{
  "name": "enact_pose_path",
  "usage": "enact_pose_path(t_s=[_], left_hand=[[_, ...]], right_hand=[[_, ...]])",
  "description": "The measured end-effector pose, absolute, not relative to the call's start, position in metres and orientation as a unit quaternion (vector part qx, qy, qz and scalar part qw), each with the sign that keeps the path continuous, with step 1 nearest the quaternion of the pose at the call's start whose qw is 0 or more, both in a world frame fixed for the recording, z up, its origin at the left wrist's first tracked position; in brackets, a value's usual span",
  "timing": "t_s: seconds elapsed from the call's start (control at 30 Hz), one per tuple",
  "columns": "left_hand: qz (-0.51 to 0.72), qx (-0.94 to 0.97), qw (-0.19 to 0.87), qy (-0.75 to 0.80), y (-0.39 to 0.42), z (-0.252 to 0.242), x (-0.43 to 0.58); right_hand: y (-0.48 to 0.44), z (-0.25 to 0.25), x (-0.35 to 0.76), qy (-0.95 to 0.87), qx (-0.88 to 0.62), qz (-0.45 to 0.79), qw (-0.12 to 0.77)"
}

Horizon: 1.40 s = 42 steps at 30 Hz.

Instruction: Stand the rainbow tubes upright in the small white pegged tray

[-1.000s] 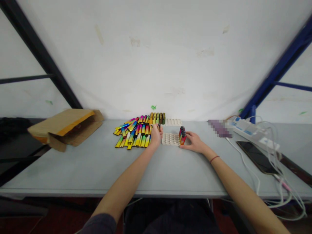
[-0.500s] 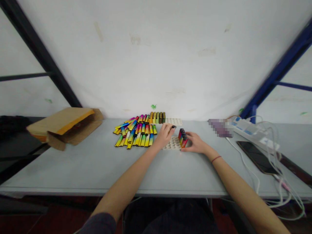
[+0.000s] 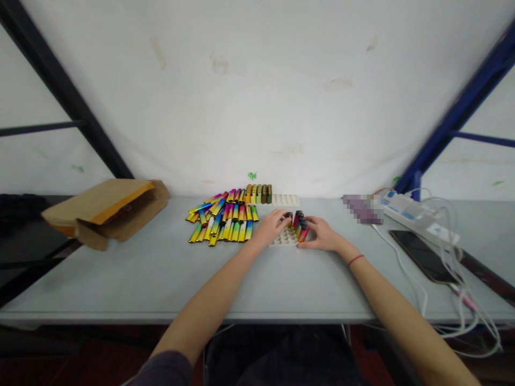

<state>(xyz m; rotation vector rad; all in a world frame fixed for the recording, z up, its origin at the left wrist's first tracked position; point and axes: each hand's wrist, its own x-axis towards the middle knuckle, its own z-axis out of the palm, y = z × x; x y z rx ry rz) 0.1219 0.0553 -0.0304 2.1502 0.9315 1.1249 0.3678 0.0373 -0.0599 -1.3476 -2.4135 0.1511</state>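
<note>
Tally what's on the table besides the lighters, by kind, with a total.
White slotted trays: 2
Cardboard box: 1
Phone: 1
Power strip: 1
Total: 5; the blurred item isn't counted.

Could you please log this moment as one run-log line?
left hand: lighter at tray | right hand: steadies tray's upright lighters

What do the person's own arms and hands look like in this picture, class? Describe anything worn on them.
Both forearms are bare. The left hand has no ring or glove that can be made out; a dark grey-purple sleeve shows at the upper left arm, at the bottom edge. The right hand is also ungloved, with a thin red band around the wrist. No right sleeve is in view.
</note>
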Motion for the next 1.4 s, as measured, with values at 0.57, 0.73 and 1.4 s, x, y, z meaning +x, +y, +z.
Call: enact_pose_path(t_s=[0.57,0.73,1.4], left_hand=[[0.258,0.758,0.0,0.599,0.051,-0.008,0.103],[0.155,0.711,-0.058,0.684,0.06,-0.014,0.085],[0.524,0.568,0.322,0.546,0.073,-0.016,0.102]], right_hand=[[0.04,-0.064,0.37,-0.857,-0.473,0.054,0.196],[0.041,-0.066,0.37,-0.858,-0.47,0.053,0.199],[0.042,-0.065,0.37,-0.859,-0.473,0.051,0.189]])
